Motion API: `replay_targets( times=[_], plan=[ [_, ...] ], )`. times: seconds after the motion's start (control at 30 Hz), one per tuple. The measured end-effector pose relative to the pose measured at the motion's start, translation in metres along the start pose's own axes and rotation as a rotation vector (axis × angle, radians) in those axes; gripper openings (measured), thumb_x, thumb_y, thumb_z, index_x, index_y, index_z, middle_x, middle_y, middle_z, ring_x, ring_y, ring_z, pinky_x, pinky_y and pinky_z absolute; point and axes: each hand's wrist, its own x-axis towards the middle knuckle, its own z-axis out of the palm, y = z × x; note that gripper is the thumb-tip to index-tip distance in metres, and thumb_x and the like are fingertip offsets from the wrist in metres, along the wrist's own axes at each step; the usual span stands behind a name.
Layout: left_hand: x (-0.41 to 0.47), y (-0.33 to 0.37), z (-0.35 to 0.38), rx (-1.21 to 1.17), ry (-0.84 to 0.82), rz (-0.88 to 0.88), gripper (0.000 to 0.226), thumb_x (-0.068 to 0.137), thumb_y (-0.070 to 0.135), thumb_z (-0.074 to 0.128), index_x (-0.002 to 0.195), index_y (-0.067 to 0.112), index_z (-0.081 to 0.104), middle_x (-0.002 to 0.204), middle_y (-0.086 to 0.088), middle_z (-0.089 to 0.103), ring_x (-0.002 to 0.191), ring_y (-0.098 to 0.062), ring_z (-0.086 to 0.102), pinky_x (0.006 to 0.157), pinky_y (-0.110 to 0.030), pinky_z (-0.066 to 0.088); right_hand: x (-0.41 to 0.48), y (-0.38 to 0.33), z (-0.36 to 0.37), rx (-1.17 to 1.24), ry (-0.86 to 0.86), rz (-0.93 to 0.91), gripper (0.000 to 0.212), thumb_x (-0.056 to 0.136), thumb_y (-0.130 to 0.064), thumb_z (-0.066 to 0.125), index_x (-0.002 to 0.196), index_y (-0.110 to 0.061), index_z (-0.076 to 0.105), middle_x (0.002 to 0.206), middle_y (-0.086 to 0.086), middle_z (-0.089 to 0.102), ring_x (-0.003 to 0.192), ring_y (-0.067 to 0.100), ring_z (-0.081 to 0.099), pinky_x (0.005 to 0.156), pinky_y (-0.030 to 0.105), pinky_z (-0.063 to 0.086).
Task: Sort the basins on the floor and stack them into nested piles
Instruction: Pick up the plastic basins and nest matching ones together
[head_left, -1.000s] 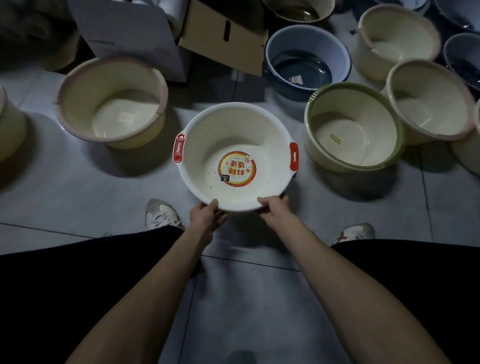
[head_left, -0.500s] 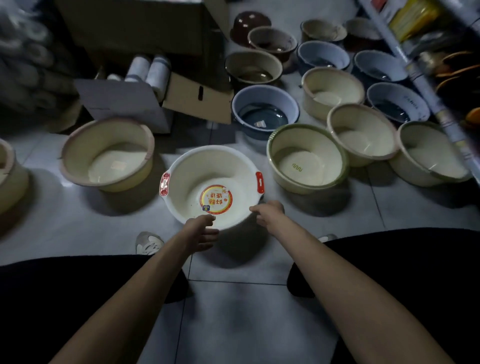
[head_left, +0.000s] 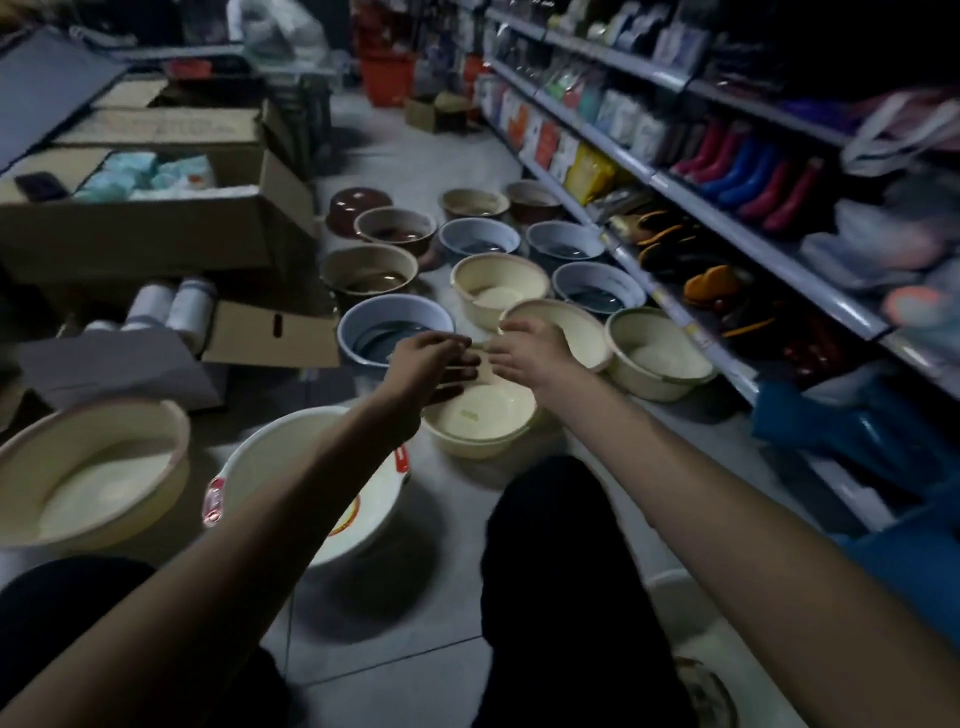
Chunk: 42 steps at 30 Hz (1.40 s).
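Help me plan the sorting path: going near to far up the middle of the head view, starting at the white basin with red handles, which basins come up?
White basin with red handles → green-rimmed cream basin under the hands → grey-blue basin → brown-bottomed basin → dark red basin.

Cardboard boxes (head_left: 156, 228) left; stocked shelves (head_left: 727, 171) right; red basket (head_left: 387, 78) far.

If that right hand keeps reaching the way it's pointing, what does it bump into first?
Probably the cream basin just past the right hand, at its near rim. Depth is hard to judge in this blurred view.
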Motion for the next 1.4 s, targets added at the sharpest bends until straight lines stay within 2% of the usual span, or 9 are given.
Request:
replay_targets(
  times=[0.17,0.23,0.37,0.57,0.77,0.97,1.07,1.23,1.4],
  plan=[
    [-0.023,0.027,0.077,0.131,-0.161,0.137,0.025,0.101,0.01,0.051,0.119,0.005,0.067,0.101,-0.015,0.073,0.089,-0.023,0.071,0.078,-0.031,0.052,-0.039,-0.012,-0.082,0.007,0.117,-0.086,0.016,0.092,0.0,0.066,0.102,-0.011,0.062,0.095,0.02,0.067,0.086,0.03,0.064,0.075,0.034,0.056],
    [-0.033,0.025,0.103,0.208,-0.226,0.168,0.023,0.101,0.009,0.052,0.118,0.004,0.066,0.101,-0.015,0.073,0.087,-0.022,0.07,0.071,-0.028,0.052,-0.051,-0.002,-0.116,0.028,0.176,-0.081,0.025,0.09,-0.001,0.069,0.112,-0.01,0.062,0.098,0.017,0.07,0.087,0.028,0.069,0.085,0.036,0.058],
    [-0.041,-0.005,0.149,0.357,-0.37,0.148,0.018,0.099,0.008,0.054,0.112,0.006,0.067,0.1,-0.017,0.073,0.08,-0.021,0.067,0.071,-0.03,0.048,-0.076,0.043,-0.176,0.114,0.235,-0.029,0.03,0.087,0.002,0.07,0.113,-0.01,0.061,0.101,0.016,0.069,0.079,0.022,0.067,0.07,0.026,0.058],
    [-0.035,-0.096,0.202,0.684,-0.522,0.017,0.019,0.096,0.01,0.056,0.111,0.009,0.069,0.101,-0.013,0.073,0.078,-0.021,0.065,0.063,-0.027,0.047,-0.109,0.16,-0.25,0.1,0.392,0.189,0.036,0.085,0.0,0.073,0.118,-0.011,0.065,0.108,0.017,0.07,0.091,0.026,0.071,0.071,0.026,0.06],
    [-0.038,-0.202,0.239,1.429,-0.816,0.052,0.042,0.098,0.029,0.062,0.136,0.011,0.057,0.134,-0.007,0.06,0.119,-0.025,0.06,0.093,-0.029,0.045,-0.152,0.283,-0.292,0.041,0.543,0.461,0.034,0.085,-0.005,0.072,0.115,-0.021,0.068,0.101,0.013,0.072,0.093,0.025,0.07,0.087,0.041,0.06],
    [-0.047,-0.289,0.264,1.374,-0.81,-0.116,0.042,0.094,0.022,0.063,0.133,0.01,0.055,0.125,-0.011,0.065,0.103,-0.022,0.062,0.089,-0.03,0.05,-0.192,0.381,-0.297,-0.023,0.756,0.601,0.036,0.081,-0.018,0.078,0.113,-0.021,0.063,0.108,0.0,0.067,0.1,0.024,0.064,0.085,0.038,0.057],
    [-0.063,-0.325,0.265,1.299,-0.744,-0.173,0.047,0.09,0.023,0.064,0.132,0.011,0.047,0.109,-0.011,0.067,0.094,-0.027,0.068,0.082,-0.041,0.059,-0.211,0.422,-0.286,-0.077,0.994,0.596,0.044,0.077,-0.017,0.081,0.112,-0.018,0.053,0.121,0.012,0.062,0.104,0.032,0.061,0.084,0.042,0.056],
    [-0.075,-0.402,0.248,1.067,-0.56,-0.311,0.068,0.071,0.024,0.079,0.121,0.022,0.033,0.102,-0.009,0.065,0.079,-0.023,0.07,0.061,-0.045,0.062,-0.216,0.457,-0.29,0.096,1.168,0.831,0.086,0.079,-0.024,0.082,0.145,-0.004,0.031,0.149,0.026,0.032,0.131,0.043,0.042,0.103,0.047,0.046],
    [-0.094,-0.37,0.264,0.617,-0.339,-0.665,0.029,0.09,0.01,0.067,0.112,0.001,0.05,0.091,-0.021,0.067,0.067,-0.022,0.063,0.054,-0.033,0.054,-0.214,0.479,-0.301,0.364,1.161,0.933,0.108,0.084,-0.038,0.078,0.16,-0.01,0.007,0.164,0.019,0.018,0.147,0.038,0.028,0.117,0.049,0.036]
  ],
)
